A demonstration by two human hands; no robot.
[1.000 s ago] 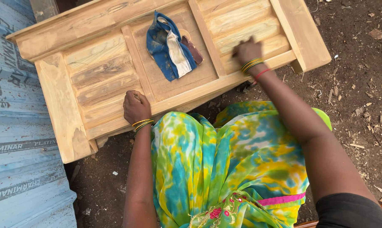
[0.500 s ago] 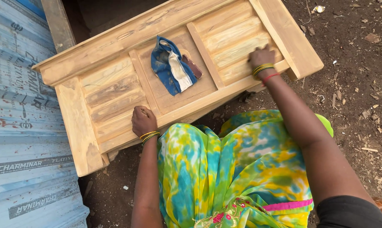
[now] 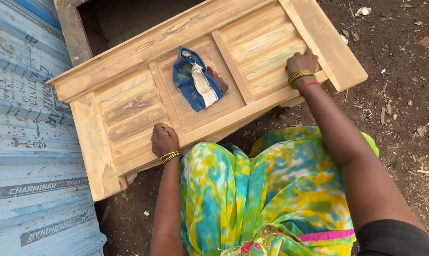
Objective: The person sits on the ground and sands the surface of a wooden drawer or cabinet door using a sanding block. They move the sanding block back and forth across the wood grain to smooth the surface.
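Observation:
A pale wooden door panel with raised slats lies flat in front of me. My left hand rests fisted on its near rail, bangles on the wrist. My right hand presses, fingers curled, on the slatted section at the right end; whether it holds something underneath is hidden. A folded blue and white cloth lies on the middle section, with a small dark brown block beside it. My lap is covered by a bright green, yellow and blue garment.
Corrugated blue-grey sheets lie at the left. A dark wooden frame stands behind the panel. Bare brown soil with wood chips stretches to the right.
The view has shifted, so the panel sits lower and more to the right in frame. My right hand has stayed on the right slatted section; my left hand has kept its place on the near rail.

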